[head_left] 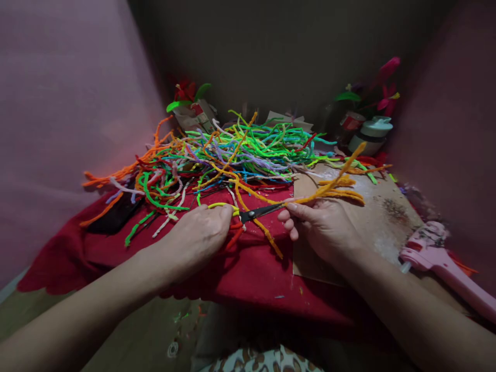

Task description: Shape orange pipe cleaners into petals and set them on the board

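My left hand is closed round the handles of a pair of scissors with dark blades and yellow and red grips. The blades point right and their tips reach the fingertips of my right hand. Pinched between my right thumb and fingers is an orange pipe cleaner piece, which fans out into several fuzzy ends to the upper right. Whether the blades are fully closed is hard to see. Another orange pipe cleaner hangs down behind the scissors on the red cloth.
Many-coloured pipe cleaners lie heaped across the red tablecloth. A cardboard sheet sits under my right hand, with a pink glue gun at its right. Behind stand a pale-lidded jar and fuzzy flowers. A dark object rests at left.
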{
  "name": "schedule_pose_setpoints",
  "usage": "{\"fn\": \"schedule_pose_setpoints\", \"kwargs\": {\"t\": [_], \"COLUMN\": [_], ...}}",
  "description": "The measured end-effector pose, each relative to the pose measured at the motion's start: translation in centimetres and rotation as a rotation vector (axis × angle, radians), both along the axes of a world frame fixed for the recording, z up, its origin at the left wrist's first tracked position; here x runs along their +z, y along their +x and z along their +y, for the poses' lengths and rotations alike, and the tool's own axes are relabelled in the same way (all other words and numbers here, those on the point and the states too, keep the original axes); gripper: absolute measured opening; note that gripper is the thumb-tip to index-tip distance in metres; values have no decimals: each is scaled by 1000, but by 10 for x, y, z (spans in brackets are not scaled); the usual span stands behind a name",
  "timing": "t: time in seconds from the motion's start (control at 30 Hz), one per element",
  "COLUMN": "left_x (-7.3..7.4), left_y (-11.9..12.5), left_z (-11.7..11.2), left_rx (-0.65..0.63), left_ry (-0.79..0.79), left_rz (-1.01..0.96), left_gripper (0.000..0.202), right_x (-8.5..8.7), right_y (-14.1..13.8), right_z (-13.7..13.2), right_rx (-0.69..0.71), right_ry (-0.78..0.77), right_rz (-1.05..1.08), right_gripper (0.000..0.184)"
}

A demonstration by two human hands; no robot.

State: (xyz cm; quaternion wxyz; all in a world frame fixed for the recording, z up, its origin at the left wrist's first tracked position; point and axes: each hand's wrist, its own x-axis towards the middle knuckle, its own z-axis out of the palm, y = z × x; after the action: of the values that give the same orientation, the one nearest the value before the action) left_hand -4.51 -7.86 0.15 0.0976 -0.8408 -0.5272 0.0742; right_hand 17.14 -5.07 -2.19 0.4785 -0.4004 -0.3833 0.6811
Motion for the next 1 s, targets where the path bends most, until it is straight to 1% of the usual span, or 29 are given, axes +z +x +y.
{"fn": "schedule_pose_setpoints", "kwargs": {"t": [0.17,0.3,0.47,0.73,0.83,1.0], "left_x": [-1,-1,0,1,1,2], "left_y": [1,2,0,2,3,3], "left_z": [0,1,1,-2,-2,-2], "left_rx": [-15,-14,18,-19,-29,-3], "left_ry": [6,11,7,44,35,1], "left_rz": [-1,-12,-33,-3,-6,-18], "left_gripper": [15,17,24,23,23,20], "right_x": [-1,-3,-3,-2,-3,-3], "right_y": [1,1,2,2,3,2], "right_z": [1,2,4,4,4,4], "right_rx": [37,60,84,89,107,123], "right_ry": [-7,-17,-39,-51,-53,-54], "right_rz": [19,55,84,101,111,112], "right_gripper": [14,13,13,14,12,10]}}
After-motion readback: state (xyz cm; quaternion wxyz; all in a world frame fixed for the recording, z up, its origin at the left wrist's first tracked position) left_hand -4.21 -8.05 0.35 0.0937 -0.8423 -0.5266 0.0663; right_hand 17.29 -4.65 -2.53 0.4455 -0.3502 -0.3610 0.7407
